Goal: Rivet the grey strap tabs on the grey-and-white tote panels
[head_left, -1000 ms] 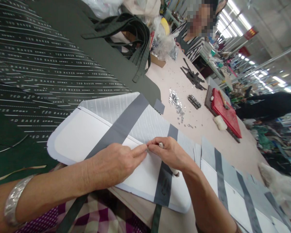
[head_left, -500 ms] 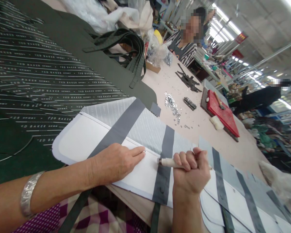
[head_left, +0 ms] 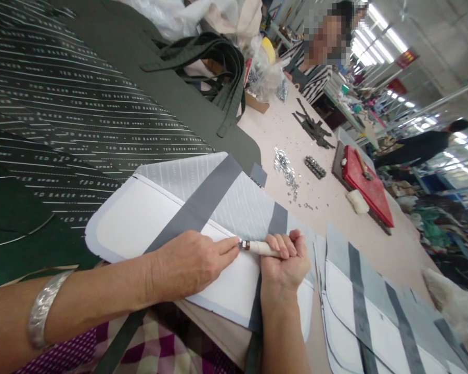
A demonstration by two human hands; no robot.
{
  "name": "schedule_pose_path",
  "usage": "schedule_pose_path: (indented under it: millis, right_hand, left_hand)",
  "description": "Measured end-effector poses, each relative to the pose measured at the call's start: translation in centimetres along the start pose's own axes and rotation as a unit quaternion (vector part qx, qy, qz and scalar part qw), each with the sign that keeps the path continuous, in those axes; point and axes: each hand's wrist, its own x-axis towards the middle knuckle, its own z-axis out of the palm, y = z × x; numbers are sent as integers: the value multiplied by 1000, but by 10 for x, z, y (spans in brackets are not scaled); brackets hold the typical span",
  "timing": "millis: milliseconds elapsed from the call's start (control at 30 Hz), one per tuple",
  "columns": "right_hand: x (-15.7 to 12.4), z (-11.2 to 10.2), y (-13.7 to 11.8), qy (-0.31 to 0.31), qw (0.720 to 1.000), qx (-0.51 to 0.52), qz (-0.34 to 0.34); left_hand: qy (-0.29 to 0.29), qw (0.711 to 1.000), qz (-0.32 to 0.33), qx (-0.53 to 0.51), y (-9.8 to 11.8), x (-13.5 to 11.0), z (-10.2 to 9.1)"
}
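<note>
My left hand (head_left: 193,262) rests on a white bag panel (head_left: 120,221), its thumb and fingertips pressed together at the panel's seam. A small shiny metal piece, mostly hidden, is pinched there. My right hand (head_left: 285,259) is wrapped around a hand tool with a white handle (head_left: 259,248) and a short metal end. That end meets my left fingertips. Grey strips (head_left: 198,202) cross the panel, and its grey backing lies behind the seam. Under my right forearm the panel's near edge is partly hidden.
Small silver metal parts (head_left: 286,174) lie scattered on the table, beside a cluster of darker ones (head_left: 314,167). A red board (head_left: 368,179) carries a hammer (head_left: 362,163). Dark straps (head_left: 228,72) and printed dark fabric (head_left: 81,119) lie left. More panels (head_left: 382,311) overlap right. A person (head_left: 312,72) is across the table.
My right hand has moved left with the tool, bringing its metal end from over the grey strip to my left fingertips. My left hand has shifted only slightly right, still pinching.
</note>
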Motion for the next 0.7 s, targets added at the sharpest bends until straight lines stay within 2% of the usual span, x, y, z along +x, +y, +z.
schedule_pose_path:
  millis: [333, 467, 600, 700]
  right_hand:
    - [-2, 8, 2, 15, 1000, 6, -14]
    - [-10, 18, 0, 23, 999, 34, -16]
    - [-24, 34, -4, -42, 997, 5, -66]
    - [-27, 38, -7, -94, 992, -23, -82]
  left_hand:
    - [11, 1000, -4, -25, -1, -2, 2]
    - [-1, 999, -8, -53, -2, -1, 3]
    - [-7, 998, -18, -55, -1, -1, 1]
    - [-6, 999, -20, -45, 0, -2, -1]
